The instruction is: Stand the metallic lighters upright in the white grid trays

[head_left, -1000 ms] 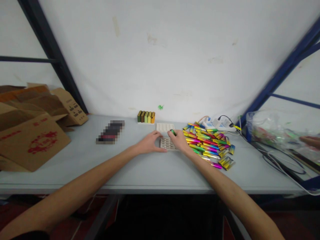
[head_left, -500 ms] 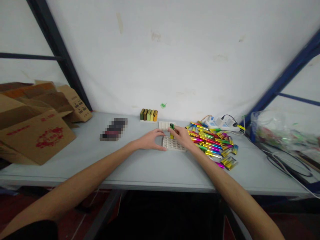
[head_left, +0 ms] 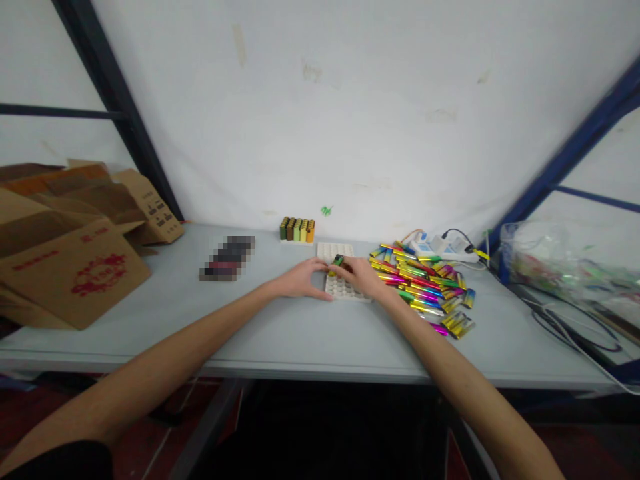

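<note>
Green lighter [head_left: 339, 259] pinched in the right hand [head_left: 363, 275], just beside the loosely spread left hand [head_left: 302, 279].

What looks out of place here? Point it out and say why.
The shiny lighter-like pieces right of the nearer white tray lie in a jumbled heap, pointing different ways, whereas the upright set at the back stands in tidy rows. A green mark on the pale wall also looks stray.

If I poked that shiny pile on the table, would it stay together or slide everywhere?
It would probably come apart, since the pile is many loose pieces lying at different angles. Their glossy surfaces look slippery, so they might slide easily across the table. Each piece looks straight, so probably stiff.
</note>
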Demonstrator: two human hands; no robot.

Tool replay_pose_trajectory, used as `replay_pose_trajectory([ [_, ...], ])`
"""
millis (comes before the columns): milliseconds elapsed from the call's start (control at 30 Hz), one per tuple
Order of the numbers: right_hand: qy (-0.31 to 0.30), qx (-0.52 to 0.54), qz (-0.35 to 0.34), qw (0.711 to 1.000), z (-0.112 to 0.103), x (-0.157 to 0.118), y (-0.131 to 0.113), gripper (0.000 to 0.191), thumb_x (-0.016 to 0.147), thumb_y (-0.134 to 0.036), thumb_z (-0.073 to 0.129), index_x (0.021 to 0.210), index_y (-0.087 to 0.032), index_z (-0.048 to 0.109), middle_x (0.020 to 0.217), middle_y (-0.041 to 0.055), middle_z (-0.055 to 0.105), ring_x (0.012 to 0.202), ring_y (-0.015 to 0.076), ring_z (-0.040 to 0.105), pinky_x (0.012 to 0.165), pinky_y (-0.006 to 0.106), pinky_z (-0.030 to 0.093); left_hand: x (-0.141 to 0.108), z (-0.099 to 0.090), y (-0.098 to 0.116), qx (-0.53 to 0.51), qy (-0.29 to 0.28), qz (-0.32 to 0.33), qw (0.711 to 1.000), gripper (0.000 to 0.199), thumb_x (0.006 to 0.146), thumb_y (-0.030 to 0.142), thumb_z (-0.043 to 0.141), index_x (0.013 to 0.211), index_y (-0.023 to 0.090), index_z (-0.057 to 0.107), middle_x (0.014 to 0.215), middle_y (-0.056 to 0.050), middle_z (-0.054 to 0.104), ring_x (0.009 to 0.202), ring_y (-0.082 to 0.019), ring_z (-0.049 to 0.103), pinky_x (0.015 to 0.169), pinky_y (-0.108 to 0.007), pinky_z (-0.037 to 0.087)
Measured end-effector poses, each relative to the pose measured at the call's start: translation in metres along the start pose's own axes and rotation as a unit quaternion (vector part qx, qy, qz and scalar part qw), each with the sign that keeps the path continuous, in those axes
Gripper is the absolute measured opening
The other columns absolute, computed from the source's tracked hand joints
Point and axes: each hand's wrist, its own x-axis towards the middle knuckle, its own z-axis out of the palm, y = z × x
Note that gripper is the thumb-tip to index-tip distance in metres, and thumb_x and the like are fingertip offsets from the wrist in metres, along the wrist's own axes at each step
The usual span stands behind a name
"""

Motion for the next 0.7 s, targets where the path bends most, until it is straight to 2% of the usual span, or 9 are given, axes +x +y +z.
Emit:
replay_pose_trajectory([
  [167,-0.007,-0.052,-0.012,0.999,0.009,0.009,0.000,0.044,0.098,-0.057,0.065,0.080,-0.017,0.067,0.075,0.0042,0.067,0.069,0.0158,0.055,0.068,0.026,0.037,0.001,0.000,-0.003,0.008,0.002,0.007,1.000,0.078,0.067,0.068,0.088,0.125,0.018,0.071,0.137,-0.012,0.064,0.129,-0.033,0.060,0.117,-0.042,0.044],
  [267,0.001,-0.069,-0.010,0.998,0.011,0.010,0.001,0.043,0.093,-0.060,0.072,0.098,-0.017,0.068,0.084,0.0051,0.068,0.075,0.0179,0.058,0.071,0.027,0.041,0.002,0.000,-0.004,0.009,-0.002,0.005,1.000,0.078,0.065,0.069,0.089,0.121,0.018,0.072,0.134,-0.012,0.065,0.128,-0.034,0.060,0.116,-0.042,0.045],
  [367,0.004,-0.041,-0.023,0.999,0.000,0.007,0.009,0.051,0.093,-0.061,0.071,0.120,-0.018,0.064,0.090,0.0037,0.069,0.079,0.0184,0.062,0.074,0.028,0.045,0.003,-0.002,-0.005,0.008,-0.008,0.007,1.000,0.075,0.066,0.067,0.089,0.122,0.019,0.071,0.134,-0.012,0.065,0.128,-0.034,0.060,0.116,-0.044,0.045],
  [433,0.006,-0.037,-0.017,0.999,-0.017,0.004,0.023,0.047,0.099,-0.060,0.063,0.122,-0.018,0.065,0.091,0.0037,0.071,0.079,0.0182,0.064,0.078,0.029,0.048,0.004,-0.002,-0.006,0.008,-0.013,0.008,1.000,0.074,0.067,0.066,0.089,0.122,0.020,0.071,0.136,-0.012,0.065,0.130,-0.034,0.060,0.117,-0.045,0.044],
  [533,0.068,-0.140,0.053,0.986,-0.048,-0.001,0.058,0.044,0.108,-0.053,0.047,0.109,-0.016,0.071,0.103,0.0120,0.073,0.095,0.0231,0.067,0.091,0.034,0.049,0.004,-0.002,-0.007,0.007,-0.011,0.004,1.000,0.075,0.066,0.066,0.090,0.121,0.019,0.071,0.136,-0.012,0.065,0.130,-0.035,0.060,0.118,-0.045,0.043],
  [600,0.119,-0.236,0.149,0.953,-0.068,-0.003,0.086,0.042,0.110,-0.040,0.040,0.122,-0.012,0.069,0.121,0.0197,0.071,0.115,0.0289,0.065,0.102,0.039,0.047,0.004,-0.002,-0.008,0.008,-0.008,0.003,1.000,0.075,0.066,0.066,0.090,0.121,0.019,0.071,0.136,-0.012,0.064,0.130,-0.034,0.060,0.119,-0.045,0.043],
  [667,0.089,-0.293,0.230,0.924,-0.084,-0.002,0.114,0.045,0.109,-0.031,0.037,0.138,-0.006,0.062,0.138,0.0254,0.064,0.130,0.0327,0.058,0.108,0.042,0.044,0.004,-0.002,-0.007,0.009,-0.007,0.005,1.000,0.075,0.066,0.066,0.090,0.121,0.019,0.071,0.136,-0.013,0.065,0.130,-0.034,0.060,0.119,-0.045,0.043],
  [700,0.073,-0.297,0.240,0.921,-0.091,-0.001,0.125,0.045,0.108,-0.028,0.038,0.139,-0.004,0.061,0.139,0.0276,0.063,0.132,0.0343,0.058,0.108,0.044,0.045,0.004,-0.001,-0.007,0.010,-0.007,0.007,1.000,0.075,0.066,0.066,0.090,0.121,0.019,0.071,0.136,-0.012,0.065,0.130,-0.034,0.060,0.119,-0.045,0.043],
])
